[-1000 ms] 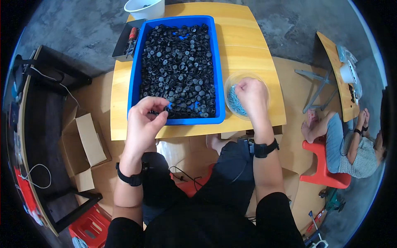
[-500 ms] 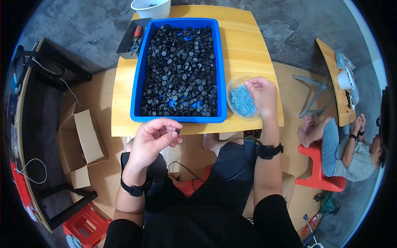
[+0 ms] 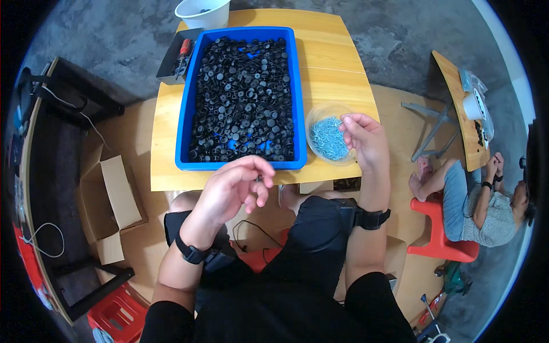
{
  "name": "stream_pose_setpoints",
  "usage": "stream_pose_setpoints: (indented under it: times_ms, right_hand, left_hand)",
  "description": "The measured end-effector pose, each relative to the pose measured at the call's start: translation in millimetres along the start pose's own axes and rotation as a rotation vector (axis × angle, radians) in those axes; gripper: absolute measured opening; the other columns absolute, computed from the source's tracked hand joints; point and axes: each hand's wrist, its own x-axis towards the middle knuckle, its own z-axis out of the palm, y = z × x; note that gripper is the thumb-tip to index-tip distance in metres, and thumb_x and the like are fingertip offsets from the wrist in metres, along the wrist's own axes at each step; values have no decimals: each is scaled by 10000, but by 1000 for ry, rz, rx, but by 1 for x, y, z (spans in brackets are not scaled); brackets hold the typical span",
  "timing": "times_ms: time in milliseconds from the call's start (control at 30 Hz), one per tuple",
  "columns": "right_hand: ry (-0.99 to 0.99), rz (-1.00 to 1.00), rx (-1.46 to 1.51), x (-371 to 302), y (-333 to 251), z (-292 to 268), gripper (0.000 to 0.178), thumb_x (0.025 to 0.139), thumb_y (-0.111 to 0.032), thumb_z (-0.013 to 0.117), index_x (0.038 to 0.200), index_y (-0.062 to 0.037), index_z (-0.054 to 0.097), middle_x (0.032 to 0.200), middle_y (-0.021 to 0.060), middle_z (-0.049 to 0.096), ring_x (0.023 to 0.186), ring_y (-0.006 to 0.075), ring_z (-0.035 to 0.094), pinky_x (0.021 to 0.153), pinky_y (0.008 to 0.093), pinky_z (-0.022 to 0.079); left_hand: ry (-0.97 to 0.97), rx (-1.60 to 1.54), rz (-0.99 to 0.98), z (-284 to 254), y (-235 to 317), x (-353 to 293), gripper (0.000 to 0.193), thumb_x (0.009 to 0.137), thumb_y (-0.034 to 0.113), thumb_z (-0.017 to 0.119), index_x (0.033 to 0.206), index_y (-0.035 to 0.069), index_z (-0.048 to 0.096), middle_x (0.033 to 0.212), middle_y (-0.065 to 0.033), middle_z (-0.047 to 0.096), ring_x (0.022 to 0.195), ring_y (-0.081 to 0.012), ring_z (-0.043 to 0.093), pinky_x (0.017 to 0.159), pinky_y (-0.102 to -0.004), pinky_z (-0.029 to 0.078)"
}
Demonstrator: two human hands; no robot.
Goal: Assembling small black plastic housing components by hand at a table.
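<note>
My left hand (image 3: 237,186) is in front of the near edge of a blue tray (image 3: 178,131), its fingers curled round a small dark plastic part (image 3: 259,178) that is mostly hidden by them. Heaped in the tray are many black round plastic caps (image 3: 246,97). Over the right rim of a clear round tub (image 3: 311,146) is my right hand (image 3: 364,137), thumb and forefinger pinched together. A tiny thin thing, apparently a screw (image 3: 342,118), shows at their tips. The tub contains a pile of bluish-silver screws (image 3: 330,137).
A dark box (image 3: 167,71) with a red-handled tool (image 3: 184,48) adjoins the tray's far left side, near a white bucket (image 3: 204,16). An opened cardboard box (image 3: 121,191) stands on the floor at left. At right, another person (image 3: 486,211) sits by a second table (image 3: 457,103).
My left hand has moved right and turned, its fingers curling over the small part. My right hand has shifted slightly from above the screws to the tub's right rim. The whole view has shifted a little.
</note>
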Motion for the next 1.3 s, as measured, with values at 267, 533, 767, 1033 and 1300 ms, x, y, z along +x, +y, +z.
stream_pose_setpoints:
  times_ms: [267, 533, 767, 1033, 1300]
  right_hand:
    - [-140, 26, 276, -19, -4, 3, 146, 849, -117, 596, 918, 9, 619, 738, 51, 620, 521, 63, 493, 475, 177, 388]
    - [-159, 27, 371, -25, -2, -4, 131, 843, -121, 609, 903, -6, 628, 664, -1, 569, 534, 50, 477, 489, 171, 379]
    - [-54, -262, 161, -28, 3, -3, 93, 838, -33, 589, 918, 6, 618, 707, -3, 575, 602, 40, 492, 548, 171, 397]
    - [-66, -358, 98, -30, 1, -1, 113, 850, -38, 574, 949, 9, 604, 789, 11, 590, 651, 46, 514, 598, 183, 432]
    - [-12, -24, 79, -32, 0, 5, 273, 899, -290, 549, 788, -44, 596, 635, -18, 538, 535, 32, 456, 469, 170, 351]
  left_hand:
    - [99, 742, 505, 52, -16, 79, 258, 785, 19, 638, 1036, 18, 578, 635, 68, 433, 593, -17, 398, 574, -163, 352]
    - [42, 607, 552, 68, -33, 106, 114, 847, 109, 619, 884, 4, 644, 701, 31, 575, 587, -21, 447, 535, -166, 359]
    - [-104, 239, 155, 76, -21, 108, 198, 901, 186, 498, 808, 28, 573, 585, 28, 454, 427, -47, 314, 384, -203, 207]
    - [-31, 141, 69, 80, -21, 114, 180, 870, 171, 447, 742, 59, 508, 549, 12, 397, 419, -66, 301, 371, -217, 190]
    - [23, 372, 327, 79, -32, 112, 199, 900, 181, 479, 770, 51, 555, 536, 46, 389, 450, -32, 302, 406, -190, 221]
